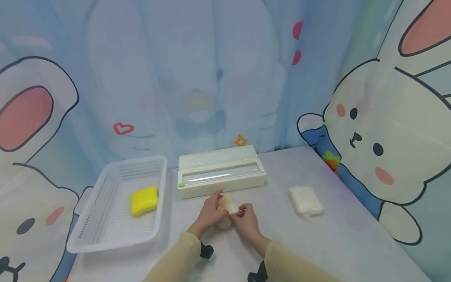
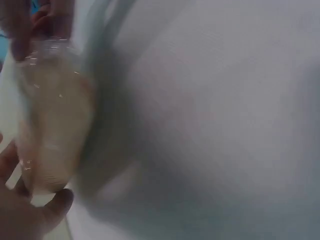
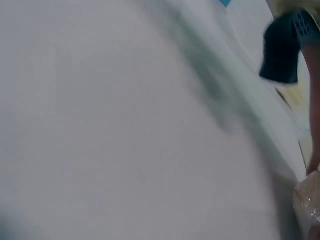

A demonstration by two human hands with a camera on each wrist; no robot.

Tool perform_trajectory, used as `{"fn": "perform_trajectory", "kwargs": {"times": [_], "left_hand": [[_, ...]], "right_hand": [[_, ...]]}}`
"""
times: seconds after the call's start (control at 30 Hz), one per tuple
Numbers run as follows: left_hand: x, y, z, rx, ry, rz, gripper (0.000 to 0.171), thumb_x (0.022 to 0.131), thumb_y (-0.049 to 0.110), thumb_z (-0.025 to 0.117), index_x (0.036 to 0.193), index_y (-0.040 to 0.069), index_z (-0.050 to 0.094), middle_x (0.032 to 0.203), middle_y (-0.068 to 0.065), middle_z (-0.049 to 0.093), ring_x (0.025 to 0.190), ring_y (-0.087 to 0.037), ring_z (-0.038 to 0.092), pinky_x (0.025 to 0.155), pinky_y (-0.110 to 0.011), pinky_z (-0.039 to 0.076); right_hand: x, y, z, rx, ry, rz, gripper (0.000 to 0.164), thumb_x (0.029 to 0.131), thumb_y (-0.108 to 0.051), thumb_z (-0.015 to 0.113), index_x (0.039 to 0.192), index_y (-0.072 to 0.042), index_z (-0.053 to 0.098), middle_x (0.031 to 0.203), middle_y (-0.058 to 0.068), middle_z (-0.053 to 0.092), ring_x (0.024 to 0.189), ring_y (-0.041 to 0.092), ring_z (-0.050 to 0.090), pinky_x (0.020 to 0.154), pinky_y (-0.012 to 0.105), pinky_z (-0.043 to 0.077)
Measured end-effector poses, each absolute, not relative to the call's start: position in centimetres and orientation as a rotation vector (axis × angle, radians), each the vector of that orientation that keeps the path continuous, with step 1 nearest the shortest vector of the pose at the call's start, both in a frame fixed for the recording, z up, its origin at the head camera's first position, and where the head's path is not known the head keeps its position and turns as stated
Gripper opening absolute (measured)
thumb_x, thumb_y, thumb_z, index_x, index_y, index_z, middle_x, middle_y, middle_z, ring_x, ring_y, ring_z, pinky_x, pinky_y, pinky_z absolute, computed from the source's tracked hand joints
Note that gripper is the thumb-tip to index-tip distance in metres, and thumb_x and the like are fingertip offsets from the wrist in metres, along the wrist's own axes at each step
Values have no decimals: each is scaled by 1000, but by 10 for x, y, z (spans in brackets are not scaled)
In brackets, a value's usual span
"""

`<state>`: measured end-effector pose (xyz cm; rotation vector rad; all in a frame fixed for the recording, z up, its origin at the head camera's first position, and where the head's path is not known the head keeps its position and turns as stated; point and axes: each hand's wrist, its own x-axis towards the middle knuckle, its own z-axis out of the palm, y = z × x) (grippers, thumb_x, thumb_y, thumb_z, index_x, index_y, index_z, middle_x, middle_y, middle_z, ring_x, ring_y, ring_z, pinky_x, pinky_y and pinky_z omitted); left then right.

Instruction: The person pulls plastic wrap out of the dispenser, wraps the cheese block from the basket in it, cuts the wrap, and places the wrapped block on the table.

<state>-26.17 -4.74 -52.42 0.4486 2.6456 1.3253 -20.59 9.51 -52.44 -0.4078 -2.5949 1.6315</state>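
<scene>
In the head view a film-wrapped piece of bread, cream with a browned patch, lies between the two hands just in front of the cling-film box. My left hand holds its left end between thumb and fingers, also visible low in the left wrist view. At the other end, my right hand pinches the clear film. The film looks shiny and creased over the bread. Only an edge of the wrapped bread enters the right wrist view, with the right hand mostly out of frame.
The cream cling-film box stands at the back, lid raised, a roll inside and a green piece at its left end. A white plastic basket on the left contains a yellow block. Another wrapped white block lies on the right.
</scene>
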Motion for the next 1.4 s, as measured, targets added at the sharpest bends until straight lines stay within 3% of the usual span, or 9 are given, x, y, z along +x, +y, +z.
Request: {"fn": "perform_trajectory", "kwargs": {"times": [0.17,0.3,0.53,0.67,0.73,0.83,0.97,1.17,1.4], "left_hand": [[-260,-43,-515,753,2584,934,103,74,31,78,160,8,27,151,-18,48,135,-36,42,111,-52,42],[-257,-42,-513,813,2586,734,114,72,35,88,161,9,22,157,-17,39,143,-37,34,117,-53,39],[-253,-40,-524,818,2713,677,118,70,35,94,161,6,23,155,-16,42,142,-36,38,118,-49,40],[-255,-40,-525,819,2737,679,119,69,30,95,160,5,23,154,-16,43,141,-36,40,118,-48,40],[-255,-41,-525,814,2735,682,121,68,29,95,161,4,22,155,-16,43,141,-35,40,118,-47,40],[-256,-41,-525,818,2731,689,122,67,28,96,160,2,21,155,-16,44,140,-34,42,118,-46,41],[-256,-42,-527,831,2708,725,123,67,28,95,161,2,19,158,-16,41,142,-33,42,119,-43,41],[-258,-55,-529,831,2646,760,128,66,33,95,162,5,16,162,-15,35,150,-32,34,123,-45,35],[-259,-74,-529,833,2658,714,117,66,36,92,159,8,28,161,-10,39,148,-31,35,122,-48,35]], "right_hand": [[-189,96,-530,-476,-2547,1754,38,88,-1,69,113,5,41,86,11,52,76,18,57,64,27,50],[-184,99,-535,-436,-2556,1788,43,87,-2,71,115,5,39,82,8,52,70,15,56,61,23,50],[-190,118,-533,-267,-2813,1598,46,87,-16,79,113,-2,43,81,5,56,70,15,53,59,24,42],[-209,135,-525,-99,-2956,1363,58,80,-27,88,116,-4,48,100,11,57,87,22,56,72,34,50],[-221,144,-524,58,-3016,1237,75,74,-32,92,128,-5,48,122,12,56,109,27,57,92,43,53],[-238,154,-528,402,-3081,1099,107,66,-35,96,150,-6,37,151,16,44,137,35,47,116,55,40],[-252,161,-536,711,-3146,1031,127,62,-41,97,160,-6,24,161,14,37,146,36,39,122,56,32],[-255,159,-538,734,-3132,1031,113,63,-40,97,152,-4,37,149,13,50,136,33,48,117,54,39],[-254,155,-536,719,-3121,945,103,63,-39,97,145,-6,45,139,9,57,129,27,53,115,49,43]]}}
